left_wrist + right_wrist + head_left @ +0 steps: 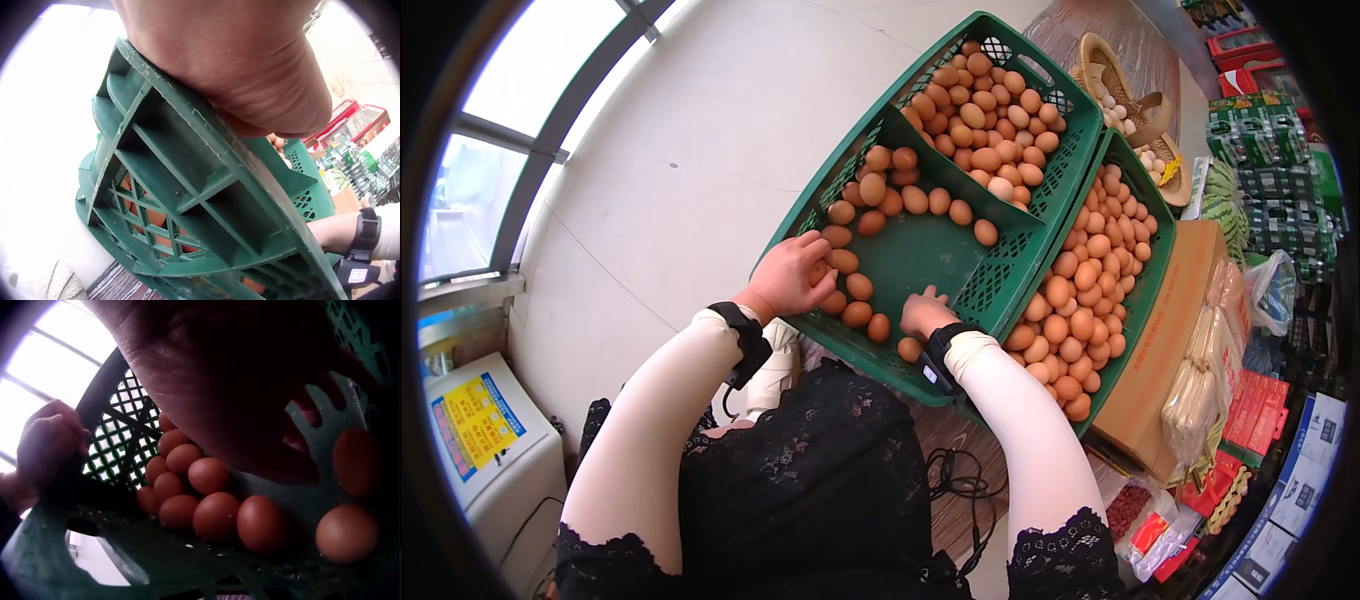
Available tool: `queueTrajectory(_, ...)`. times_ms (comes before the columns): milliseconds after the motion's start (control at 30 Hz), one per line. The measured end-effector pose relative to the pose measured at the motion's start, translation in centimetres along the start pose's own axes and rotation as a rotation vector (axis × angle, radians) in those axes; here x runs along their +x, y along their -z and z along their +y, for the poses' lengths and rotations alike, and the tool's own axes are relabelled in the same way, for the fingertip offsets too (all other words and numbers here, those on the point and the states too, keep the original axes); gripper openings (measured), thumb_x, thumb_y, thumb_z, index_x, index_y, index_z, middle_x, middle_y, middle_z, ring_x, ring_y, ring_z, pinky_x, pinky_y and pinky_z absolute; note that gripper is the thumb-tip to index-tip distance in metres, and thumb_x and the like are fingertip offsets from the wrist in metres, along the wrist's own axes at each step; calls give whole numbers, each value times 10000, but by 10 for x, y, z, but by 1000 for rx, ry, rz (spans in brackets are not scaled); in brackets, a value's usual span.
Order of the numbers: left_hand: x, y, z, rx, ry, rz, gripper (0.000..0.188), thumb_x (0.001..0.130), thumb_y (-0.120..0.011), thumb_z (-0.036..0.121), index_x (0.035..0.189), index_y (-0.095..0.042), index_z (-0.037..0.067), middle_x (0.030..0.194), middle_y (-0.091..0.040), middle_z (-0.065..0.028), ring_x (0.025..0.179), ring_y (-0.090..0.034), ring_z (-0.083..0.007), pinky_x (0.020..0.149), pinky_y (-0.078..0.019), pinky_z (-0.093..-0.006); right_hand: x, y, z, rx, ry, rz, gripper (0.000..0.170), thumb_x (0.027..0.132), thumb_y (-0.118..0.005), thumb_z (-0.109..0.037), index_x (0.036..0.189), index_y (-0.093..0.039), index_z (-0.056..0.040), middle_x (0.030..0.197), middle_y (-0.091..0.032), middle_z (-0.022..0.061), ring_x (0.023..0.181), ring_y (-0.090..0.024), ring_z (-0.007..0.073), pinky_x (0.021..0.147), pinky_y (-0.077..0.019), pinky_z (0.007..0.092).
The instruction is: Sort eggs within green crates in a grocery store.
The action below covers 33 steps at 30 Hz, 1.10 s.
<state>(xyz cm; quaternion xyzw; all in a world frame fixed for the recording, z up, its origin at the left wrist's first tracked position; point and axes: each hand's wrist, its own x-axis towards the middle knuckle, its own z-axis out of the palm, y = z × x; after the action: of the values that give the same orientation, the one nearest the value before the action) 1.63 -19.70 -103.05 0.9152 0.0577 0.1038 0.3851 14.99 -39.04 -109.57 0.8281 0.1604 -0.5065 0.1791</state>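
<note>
In the head view my left hand [793, 276] is over the left rim of a green crate [880, 128], its bent fingers around a brown egg [819, 271]. The left wrist view shows my left palm [244, 69] above the crate's ribbed outer wall [206, 181], the fingers mostly hidden. My right hand [924, 313] reaches low into the crate's near compartment, fingers loosely bent over the floor. In the right wrist view nothing shows in its grasp. Beside it lie two eggs, one of them this lighter egg [347, 534]. More eggs [858, 287] line the compartment's left side.
A divider [960, 170] separates the far compartment, heaped with eggs [990, 110]. A second green crate [1165, 235] full of eggs stands to the right, beside a cardboard box [1165, 350]. Farther right are a wicker basket [1100, 60] and packaged goods. Black cables [960, 485] lie on the floor.
</note>
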Motion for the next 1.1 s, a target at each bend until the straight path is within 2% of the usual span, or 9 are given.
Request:
queueTrajectory(100, -1, 1, 0, 14, 18, 0, 162, 738, -635, 184, 822, -549, 74, 824, -546, -106, 736, -578, -341, 667, -484, -421, 1, -13, 5, -201, 44, -46, 518, 837, -612, -161, 1322, -506, -15, 1420, -322, 195, 1246, -416, 453, 973, -378, 617)
queueTrajectory(167, -1, 1, 0, -2, 19, 1, 161, 742, -635, 187, 817, -549, 74, 823, -547, -105, 736, -579, -339, 667, -484, -417, 3, -26, 5, -396, 52, 80, 493, 817, -641, -160, 1284, -545, -35, 1395, -395, 190, 1183, -501, 449, 945, -427, 558)
queueTrajectory(200, -1, 0, 0, 1, 21, 5, 161, 742, -635, 187, 817, -549, 74, 823, -547, -105, 736, -579, -339, 667, -484, -417, 5, -36, 8, -443, 77, 205, 439, 837, -617, -195, 1246, -579, -42, 1305, -510, 179, 1161, -544, 384, 919, -436, 562)
queueTrajectory(300, -1, -1, -1, -15, -5, 44, 163, 767, -634, 192, 796, -529, 70, 798, -521, -119, 720, -563, -352, 640, -476, -429, 31, -35, 15, -590, 252, 93, 463, 789, -666, -194, 1219, -596, -38, 1229, -585, 162, 1170, -556, 299, 902, -453, 542)
queueTrajectory(333, -1, -1, -1, -13, -7, 44, 165, 767, -635, 193, 792, -528, 70, 799, -522, -118, 720, -564, -351, 642, -477, -427, 11, -19, 12, -532, 206, 103, 463, 734, -709, -226, 1157, -627, -55, 1152, -642, 133, 1160, -565, 267, 890, -478, 462)
queueTrajectory(500, -2, -3, -1, -5, -4, 37, 170, 768, -637, 197, 783, -526, 70, 799, -523, -116, 720, -565, -350, 645, -478, -426, -1, 30, 0, 211, 481, -83, 316, 684, -727, -256, 887, -585, -61, 1119, -568, 180, 950, -610, 307, 867, -493, 356)
queueTrajectory(567, 0, -2, -1, 6, -9, 27, 170, 767, -637, 198, 787, -529, 69, 797, -521, -116, 719, -564, -351, 643, -477, -427, 16, 15, -10, 234, 763, 154, 236, 735, -685, -191, 899, -575, -62, 1202, -468, 181, 1038, -593, 371, 913, -484, 424)
queueTrajectory(833, 0, 1, 3, 13, 10, 4, 168, 739, -647, 187, 809, -554, 67, 816, -543, -116, 742, -581, -345, 662, -486, -426, -19, 3, -27, -120, 785, 210, 333, 832, -629, -200, 1141, -548, -108, 1330, -390, 225, 1074, -584, 406, 920, -493, 435)
queueTrajectory(1100, 1, -2, 8, 16, 14, 28, 165, 764, -641, 191, 802, -540, 66, 791, -517, -121, 719, -562, -355, 640, -470, -428, 8, -28, -34, -446, 847, 455, 327, 810, -647, -319, 1072, -668, -124, 1249, -475, 159, 974, -640, 295, 817, -545, 385)
